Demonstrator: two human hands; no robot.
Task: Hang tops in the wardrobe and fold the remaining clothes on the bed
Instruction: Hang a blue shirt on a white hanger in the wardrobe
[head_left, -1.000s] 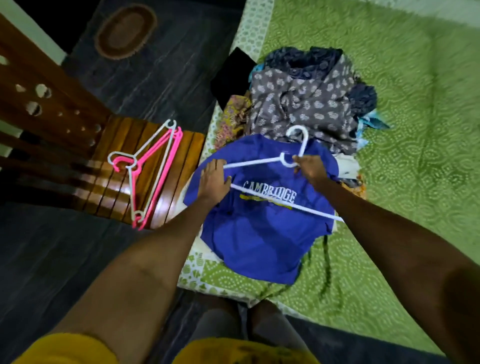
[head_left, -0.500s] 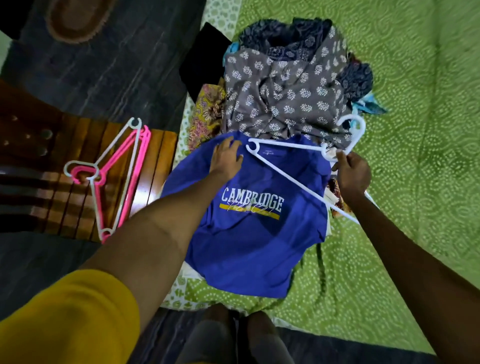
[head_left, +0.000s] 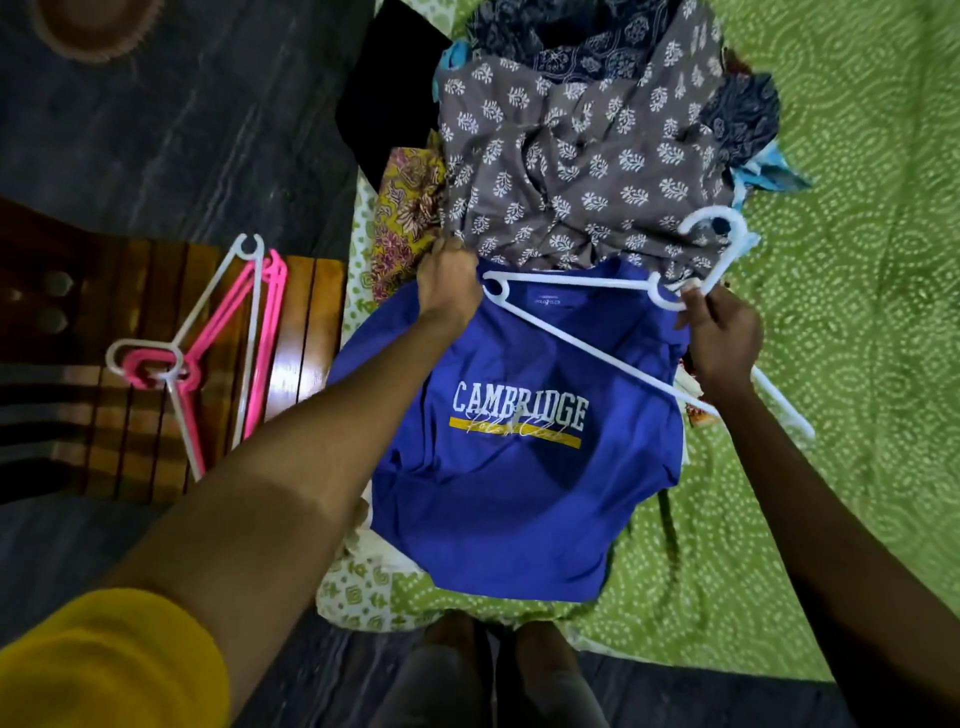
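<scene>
The blue cotton T-shirt with white letters (head_left: 519, 467) lies flat on the green dotted bed cover (head_left: 857, 364) so the left hand (head_left: 448, 283) can pinch its shoulder while the right hand (head_left: 719, 338) fingers grip the white plastic hanger (head_left: 576, 338), ready to slide it in.

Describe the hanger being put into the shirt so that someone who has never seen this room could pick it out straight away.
Start at the green bed, where a blue Cambridge T-shirt lies at the near edge, in front of a clothes pile. The white hanger lies across the shirt's collar, its neck pinched by the right hand. The other hangers lie on the wooden chair, untouched, some of them pink.
</scene>
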